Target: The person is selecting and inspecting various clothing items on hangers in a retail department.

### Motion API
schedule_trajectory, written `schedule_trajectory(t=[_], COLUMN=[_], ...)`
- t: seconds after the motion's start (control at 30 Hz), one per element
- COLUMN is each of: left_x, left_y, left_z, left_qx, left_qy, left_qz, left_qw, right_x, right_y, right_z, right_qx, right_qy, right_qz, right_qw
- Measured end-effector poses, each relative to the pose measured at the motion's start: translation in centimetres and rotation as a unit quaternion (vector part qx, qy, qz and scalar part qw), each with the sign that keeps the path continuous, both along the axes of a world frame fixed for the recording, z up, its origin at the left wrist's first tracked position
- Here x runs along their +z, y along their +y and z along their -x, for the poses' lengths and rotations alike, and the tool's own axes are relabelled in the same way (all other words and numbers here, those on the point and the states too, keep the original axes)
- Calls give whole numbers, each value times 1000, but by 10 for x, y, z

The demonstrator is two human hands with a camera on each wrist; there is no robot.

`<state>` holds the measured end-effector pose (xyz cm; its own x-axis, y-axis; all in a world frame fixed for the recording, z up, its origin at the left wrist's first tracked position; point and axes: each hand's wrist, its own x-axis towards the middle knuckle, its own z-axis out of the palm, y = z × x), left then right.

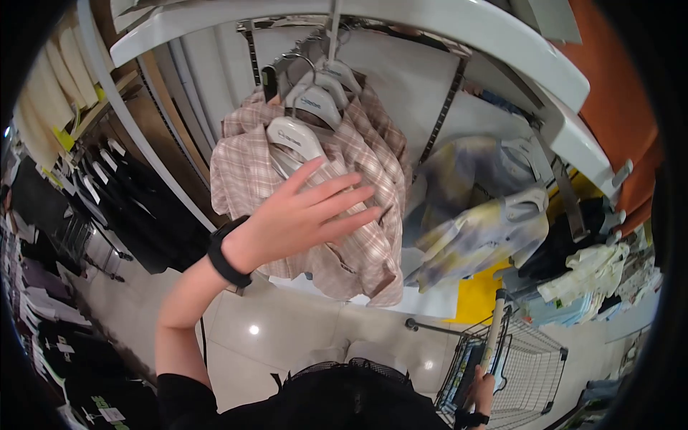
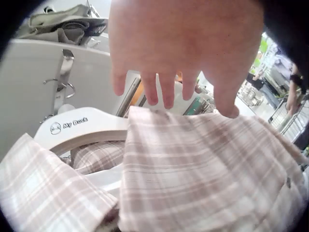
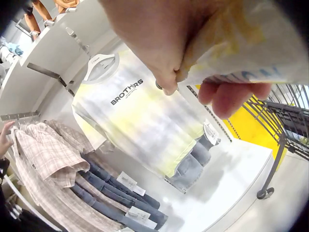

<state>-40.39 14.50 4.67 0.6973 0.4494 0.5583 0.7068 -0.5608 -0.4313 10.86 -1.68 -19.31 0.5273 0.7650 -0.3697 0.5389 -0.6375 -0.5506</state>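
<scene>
My left hand [image 1: 312,211] is spread over the front of a pink-and-white plaid shirt [image 1: 244,158], its fingers straight. The shirt hangs on a white hanger [image 1: 294,136], with more plaid shirts behind it on the same rail. In the left wrist view the fingertips reach the shirt's collar [image 2: 159,130], beside the hanger marked "My Duck" [image 2: 77,121]. Down at the lower right, my right hand [image 1: 481,387] grips the handle [image 1: 496,322] of a shopping cart. The right wrist view shows its fingers curled round the printed handle sleeve [image 3: 241,48].
Right of the plaid shirts hang yellow-and-grey tie-dye T-shirts [image 1: 487,229]. The wire cart [image 1: 534,365] stands at the lower right. A curved white shelf [image 1: 401,21] juts out overhead. Black garments [image 1: 136,201] hang on a rack at left. Tiled floor [image 1: 265,322] lies below.
</scene>
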Motion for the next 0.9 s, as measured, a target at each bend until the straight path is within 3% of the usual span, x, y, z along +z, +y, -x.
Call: schedule_trajectory(t=[0.1,0.2,0.27,0.33,0.4,0.43,0.47,0.5,0.53,0.57,0.6,0.63,0.7,0.73,0.8,0.83,0.9], left_x=[1,0,-3,0,4,6,8,10,12,15,17,13,-8,-16,-34,-37,-37], left_y=[30,47,56,57,52,47,42,33,26,22,19,22,37,40,48,53,51], left_z=[-1,-3,-6,-10,-8,0,10,24,39,48,58,73,109,119,133,136,134], left_qx=[-4,17,-41,-55,-65,-59,-50,-6,38,104,170,176,144,147,170,144,177], left_qy=[47,117,78,57,36,-17,-71,-130,-186,-219,-250,-247,-345,-338,-410,-397,-370], left_qz=[58,129,63,58,53,14,-27,-40,-55,-80,-102,-103,96,103,188,162,152], left_qw=[997,985,994,995,996,998,996,991,980,967,948,947,923,924,876,892,899], right_x=[0,-6,2,30,43,72,109,135,165,173,195,217,236,239,237,232,220], right_y=[3,12,15,37,67,87,103,122,139,158,169,176,190,197,210,213,219], right_z=[9,-6,-17,-16,-31,-14,8,26,52,67,93,123,172,198,247,270,307], right_qx=[-7,-4,163,220,364,418,414,421,433,467,483,497,550,568,582,578,563], right_qy=[4,13,-154,-138,-167,-250,-189,-208,-153,-135,-105,-71,-20,-6,-26,-56,-101], right_qz=[-21,27,109,258,276,200,53,-8,-113,-254,-291,-327,-376,-403,-464,-499,-475], right_qw=[1000,1000,968,931,874,850,889,883,881,836,819,801,745,718,667,643,669])
